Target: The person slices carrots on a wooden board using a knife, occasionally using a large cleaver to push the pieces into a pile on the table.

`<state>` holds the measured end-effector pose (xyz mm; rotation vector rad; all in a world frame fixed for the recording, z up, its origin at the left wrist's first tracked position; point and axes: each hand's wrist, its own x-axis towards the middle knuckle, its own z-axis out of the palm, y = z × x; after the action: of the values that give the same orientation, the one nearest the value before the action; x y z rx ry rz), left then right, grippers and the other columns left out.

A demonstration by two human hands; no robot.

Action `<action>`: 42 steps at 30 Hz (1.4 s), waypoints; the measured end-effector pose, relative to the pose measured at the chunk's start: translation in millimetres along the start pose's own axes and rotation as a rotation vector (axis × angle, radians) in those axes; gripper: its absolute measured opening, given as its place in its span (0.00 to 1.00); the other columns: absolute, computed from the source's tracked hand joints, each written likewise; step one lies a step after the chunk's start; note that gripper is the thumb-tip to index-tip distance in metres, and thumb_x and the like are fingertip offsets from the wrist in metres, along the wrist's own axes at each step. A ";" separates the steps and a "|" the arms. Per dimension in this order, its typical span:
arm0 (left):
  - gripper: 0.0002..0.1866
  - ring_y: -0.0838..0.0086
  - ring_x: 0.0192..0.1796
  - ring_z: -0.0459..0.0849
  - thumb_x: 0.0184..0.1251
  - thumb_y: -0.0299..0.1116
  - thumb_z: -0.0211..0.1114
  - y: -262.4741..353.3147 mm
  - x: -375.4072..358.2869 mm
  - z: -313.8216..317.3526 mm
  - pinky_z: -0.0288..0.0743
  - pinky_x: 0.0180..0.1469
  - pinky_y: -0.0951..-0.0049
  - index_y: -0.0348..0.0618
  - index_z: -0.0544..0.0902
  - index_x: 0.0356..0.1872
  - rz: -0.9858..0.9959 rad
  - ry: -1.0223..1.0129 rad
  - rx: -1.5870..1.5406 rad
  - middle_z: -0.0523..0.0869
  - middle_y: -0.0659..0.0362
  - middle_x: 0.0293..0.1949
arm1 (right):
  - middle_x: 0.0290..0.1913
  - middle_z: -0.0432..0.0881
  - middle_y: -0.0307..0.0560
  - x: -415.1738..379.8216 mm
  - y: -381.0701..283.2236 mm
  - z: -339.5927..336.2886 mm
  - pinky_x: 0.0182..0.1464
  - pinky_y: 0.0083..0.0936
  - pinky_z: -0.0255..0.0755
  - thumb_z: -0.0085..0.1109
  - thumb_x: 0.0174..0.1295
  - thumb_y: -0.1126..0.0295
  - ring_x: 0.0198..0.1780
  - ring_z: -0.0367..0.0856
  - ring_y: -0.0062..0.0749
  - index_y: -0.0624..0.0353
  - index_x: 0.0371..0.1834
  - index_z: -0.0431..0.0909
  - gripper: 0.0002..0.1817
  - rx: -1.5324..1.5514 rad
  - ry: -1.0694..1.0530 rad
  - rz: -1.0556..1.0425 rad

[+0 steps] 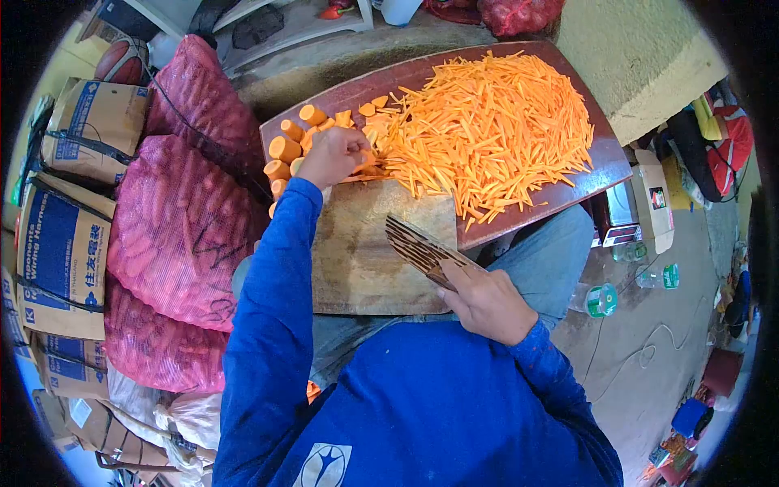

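Note:
My left hand (331, 157) is over the far left edge of the wooden cutting board (357, 260), its fingers curled down among the carrot pieces. Orange carrot shows under the fingertips, but what they grip is hidden. Thick peeled carrot chunks (284, 149) stand left of that hand. To its right spreads a large heap of carrot sticks (503, 122). My right hand (491, 302) is wrapped round the handle of a broad-bladed knife (418, 247). The blade, marked with dark and light stripes, points up and left over the right side of the board.
The carrots lie on a dark red tabletop (600, 158). Pink mesh sacks (170, 235) are stacked at the left, beside cardboard boxes (65, 252). Plastic bottles (600, 299) and a thin cable (649, 349) are on the floor at the right.

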<state>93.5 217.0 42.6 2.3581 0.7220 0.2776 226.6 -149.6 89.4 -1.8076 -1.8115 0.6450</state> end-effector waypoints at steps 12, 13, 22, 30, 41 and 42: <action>0.10 0.54 0.54 0.85 0.61 0.22 0.73 65.2 -173.5 67.1 0.76 0.56 0.55 0.43 0.92 0.44 0.296 0.366 0.158 0.89 0.55 0.48 | 0.40 0.86 0.67 3.1 1.9 -13.9 0.43 0.56 0.79 0.61 0.79 0.64 0.44 0.88 0.68 0.61 0.61 0.78 0.15 0.352 -0.005 0.111; 0.14 0.52 0.55 0.85 0.59 0.20 0.72 67.1 -184.2 77.0 0.78 0.57 0.55 0.41 0.92 0.46 0.267 0.363 0.146 0.89 0.53 0.50 | 0.40 0.86 0.67 4.5 -0.7 -15.6 0.43 0.56 0.79 0.61 0.79 0.64 0.44 0.88 0.68 0.61 0.61 0.78 0.15 0.352 -0.016 0.109; 0.23 0.49 0.55 0.81 0.50 0.23 0.74 63.8 -193.4 87.8 0.75 0.59 0.50 0.41 0.90 0.52 0.143 0.386 0.132 0.84 0.50 0.53 | 0.43 0.87 0.69 28.3 -13.3 6.8 0.46 0.56 0.79 0.57 0.82 0.66 0.45 0.87 0.71 0.64 0.67 0.75 0.18 0.303 -0.058 0.048; 0.25 0.49 0.59 0.78 0.51 0.25 0.73 68.2 -193.6 88.3 0.74 0.62 0.49 0.39 0.89 0.56 0.173 0.334 0.201 0.82 0.49 0.57 | 0.49 0.88 0.72 16.6 -37.0 -10.6 0.46 0.61 0.81 0.56 0.82 0.62 0.48 0.88 0.73 0.67 0.75 0.68 0.26 0.188 -0.200 0.097; 0.22 0.51 0.57 0.81 0.61 0.27 0.68 65.8 -194.4 88.0 0.75 0.62 0.51 0.36 0.89 0.58 0.175 0.371 0.172 0.85 0.49 0.55 | 0.42 0.87 0.73 65.0 -23.0 6.3 0.46 0.64 0.79 0.55 0.82 0.62 0.45 0.87 0.74 0.65 0.68 0.69 0.21 0.160 -0.223 0.029; 0.22 0.51 0.57 0.81 0.61 0.28 0.68 65.2 -195.8 88.3 0.75 0.62 0.51 0.35 0.89 0.58 0.181 0.367 0.178 0.85 0.49 0.55 | 0.42 0.87 0.73 59.5 -25.0 0.1 0.46 0.64 0.79 0.55 0.82 0.62 0.45 0.87 0.75 0.65 0.67 0.69 0.21 0.200 -0.196 0.030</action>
<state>-7.9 18.8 14.3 2.5779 0.7252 0.7683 207.6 -90.3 106.4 -1.6898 -1.7732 1.0088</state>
